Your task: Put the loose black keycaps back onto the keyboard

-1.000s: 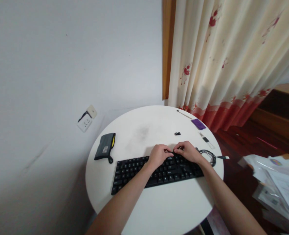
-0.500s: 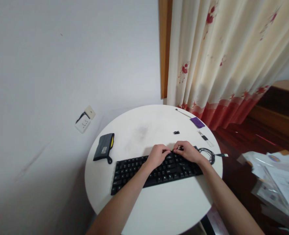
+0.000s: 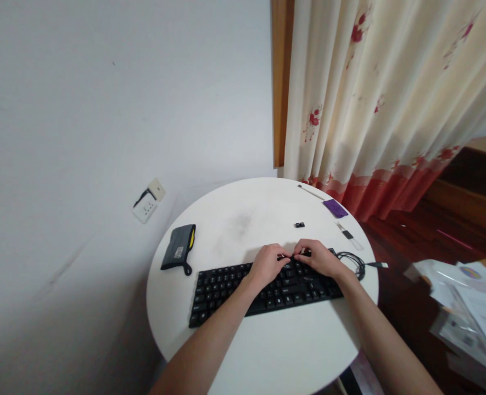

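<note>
A black keyboard (image 3: 218,288) lies at a slant on the round white table. My left hand (image 3: 266,263) and my right hand (image 3: 316,257) meet at its far edge, right of the middle, with fingertips nearly touching. Both are closed in a pinch; what sits between the fingers is dark and too small to make out. Beyond my right hand lie two small black pieces, like keycaps (image 3: 299,225), side by side. The keyboard's black cable (image 3: 352,262) is coiled to the right of that hand, its USB plug (image 3: 378,265) reaching past the table edge.
Along the table's (image 3: 267,351) right rim lie a thin brush (image 3: 312,192), a purple cloth (image 3: 335,208) and a wire tool with a black grip (image 3: 347,234). At the left is a dark grey pouch (image 3: 179,247). Wall and curtain (image 3: 341,109) stand behind; plastic-wrapped papers (image 3: 469,296) are at right.
The view has shifted slightly. My fingertips have drawn a little closer together at the keyboard's far edge; both hands stay pinched there. The other things on the table lie as before.
</note>
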Tool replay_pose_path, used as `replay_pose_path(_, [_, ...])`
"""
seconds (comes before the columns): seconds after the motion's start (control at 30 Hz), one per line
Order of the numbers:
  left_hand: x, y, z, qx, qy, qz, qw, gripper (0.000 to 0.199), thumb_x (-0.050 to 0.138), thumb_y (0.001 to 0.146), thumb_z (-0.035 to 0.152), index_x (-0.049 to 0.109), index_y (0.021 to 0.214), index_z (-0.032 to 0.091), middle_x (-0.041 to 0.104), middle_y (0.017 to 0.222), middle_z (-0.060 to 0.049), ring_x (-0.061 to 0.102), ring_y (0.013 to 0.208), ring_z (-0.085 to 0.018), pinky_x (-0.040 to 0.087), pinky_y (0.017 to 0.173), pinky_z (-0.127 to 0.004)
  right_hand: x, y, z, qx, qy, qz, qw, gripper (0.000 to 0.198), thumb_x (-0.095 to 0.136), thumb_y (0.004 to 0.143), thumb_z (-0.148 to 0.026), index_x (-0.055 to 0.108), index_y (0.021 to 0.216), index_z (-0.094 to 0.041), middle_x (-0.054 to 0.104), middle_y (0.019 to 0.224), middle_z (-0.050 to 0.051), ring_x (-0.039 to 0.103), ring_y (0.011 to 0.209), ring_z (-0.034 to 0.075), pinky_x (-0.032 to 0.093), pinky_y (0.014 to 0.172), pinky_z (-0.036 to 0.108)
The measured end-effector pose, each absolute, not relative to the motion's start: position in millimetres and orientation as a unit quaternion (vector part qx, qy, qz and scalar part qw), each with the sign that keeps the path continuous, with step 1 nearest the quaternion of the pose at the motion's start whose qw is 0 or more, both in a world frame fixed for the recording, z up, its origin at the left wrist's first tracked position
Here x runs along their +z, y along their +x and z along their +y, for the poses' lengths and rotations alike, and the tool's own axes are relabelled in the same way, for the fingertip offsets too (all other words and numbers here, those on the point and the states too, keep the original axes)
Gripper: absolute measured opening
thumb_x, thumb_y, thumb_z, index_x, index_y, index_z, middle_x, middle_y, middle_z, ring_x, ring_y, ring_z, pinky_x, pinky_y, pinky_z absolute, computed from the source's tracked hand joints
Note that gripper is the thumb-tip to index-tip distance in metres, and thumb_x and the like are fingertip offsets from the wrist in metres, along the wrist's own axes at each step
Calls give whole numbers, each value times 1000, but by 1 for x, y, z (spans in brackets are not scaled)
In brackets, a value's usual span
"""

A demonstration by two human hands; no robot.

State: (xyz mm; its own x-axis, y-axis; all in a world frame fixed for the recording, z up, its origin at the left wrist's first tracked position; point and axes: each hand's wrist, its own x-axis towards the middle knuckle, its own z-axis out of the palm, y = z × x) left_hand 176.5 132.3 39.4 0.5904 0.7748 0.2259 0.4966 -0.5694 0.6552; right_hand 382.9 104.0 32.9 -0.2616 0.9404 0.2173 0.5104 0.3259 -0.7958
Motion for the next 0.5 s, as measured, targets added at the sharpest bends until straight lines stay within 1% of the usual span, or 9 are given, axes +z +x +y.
replay_pose_path(0.2, [39, 175, 132, 254, 845, 381, 277, 13, 67, 82, 26, 77, 90, 23, 73, 90, -4, 64, 85, -21, 48, 80, -31, 34, 383, 103, 312, -476, -742, 355, 6, 63, 80, -24, 64, 75, -20, 68, 83, 2, 60, 78, 17, 45, 78, 30])
replay_pose_path(0.4, [35, 178, 132, 275, 829, 394, 286, 14, 63, 85, 28, 76, 84, 22, 73, 87, -3, 65, 82, -19, 48, 80, -30, 32, 380, 105, 303, -522, -718, 347, 18, 64, 81, -36, 65, 76, -19, 66, 75, 2, 58, 71, 17, 44, 70, 29])
replay_pose_path(0.5, [30, 182, 133, 279, 807, 419, 310, 13, 64, 84, 28, 74, 84, 21, 73, 85, -3, 66, 80, -18, 49, 78, -29, 28, 377, 107, 300, -533, -710, 348, 17, 66, 80, -36, 65, 81, -19, 66, 76, 1, 59, 72, 16, 44, 70, 28])
